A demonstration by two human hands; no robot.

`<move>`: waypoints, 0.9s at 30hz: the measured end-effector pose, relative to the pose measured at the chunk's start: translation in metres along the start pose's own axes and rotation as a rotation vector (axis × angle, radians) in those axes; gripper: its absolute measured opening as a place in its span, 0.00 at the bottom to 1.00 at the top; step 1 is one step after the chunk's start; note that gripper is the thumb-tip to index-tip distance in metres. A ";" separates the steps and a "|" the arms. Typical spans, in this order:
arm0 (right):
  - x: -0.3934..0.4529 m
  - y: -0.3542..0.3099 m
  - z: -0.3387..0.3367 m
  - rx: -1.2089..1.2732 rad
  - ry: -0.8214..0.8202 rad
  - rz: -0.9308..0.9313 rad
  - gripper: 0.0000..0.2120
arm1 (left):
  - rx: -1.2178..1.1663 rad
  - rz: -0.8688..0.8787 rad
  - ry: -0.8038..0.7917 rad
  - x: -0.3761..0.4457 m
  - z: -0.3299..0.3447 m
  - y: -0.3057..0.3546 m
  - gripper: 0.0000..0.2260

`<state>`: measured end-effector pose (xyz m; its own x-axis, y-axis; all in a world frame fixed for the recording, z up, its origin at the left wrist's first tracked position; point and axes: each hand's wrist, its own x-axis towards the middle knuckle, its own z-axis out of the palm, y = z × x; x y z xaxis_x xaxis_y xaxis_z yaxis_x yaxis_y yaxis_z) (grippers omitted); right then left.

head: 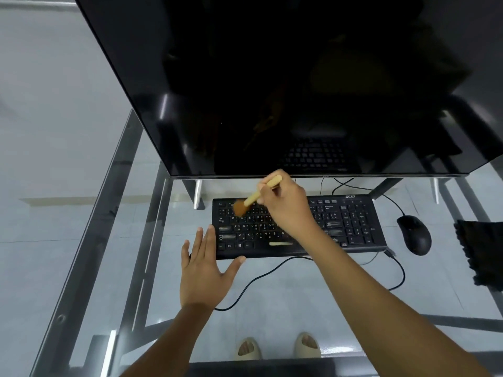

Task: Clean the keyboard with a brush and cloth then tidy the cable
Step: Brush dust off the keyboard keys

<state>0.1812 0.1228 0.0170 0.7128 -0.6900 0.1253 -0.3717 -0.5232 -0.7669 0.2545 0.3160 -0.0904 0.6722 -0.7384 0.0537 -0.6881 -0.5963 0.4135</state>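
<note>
Big dark monitor (272, 85) looms right behind the keyboard (296, 227), mouse (415, 235) and black cloth (481, 254) off right. Right hand (288, 205) pinches the brush (255, 198), bristles on the upper-left keys; left hand (206, 265) lies flat, fingers spread, at the keyboard's front-left corner.

Both forearms are bare to the frame's lower edge, with no sleeve showing. The left hand (202, 270) and right hand (288, 205) carry no rings, watch or gloves. Seen through the glass, the feet wear beige, open-toed, moulded slide sandals (277, 348) with broad bands across the toes.
</note>
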 end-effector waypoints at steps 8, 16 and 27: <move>-0.020 0.023 -0.033 0.013 -0.015 0.091 0.03 | -0.003 0.014 -0.003 -0.002 -0.002 0.000 0.40; -0.024 0.034 -0.056 -0.057 0.029 0.085 0.04 | -0.034 0.038 0.050 -0.007 -0.003 0.004 0.41; -0.036 0.054 -0.076 -0.070 0.036 0.207 0.03 | 0.121 0.291 -0.125 0.027 0.010 0.085 0.43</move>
<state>0.0904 0.0809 0.0192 0.5959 -0.8030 -0.0073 -0.5494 -0.4010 -0.7330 0.2109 0.2423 -0.0628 0.4096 -0.9114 0.0386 -0.8784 -0.3827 0.2862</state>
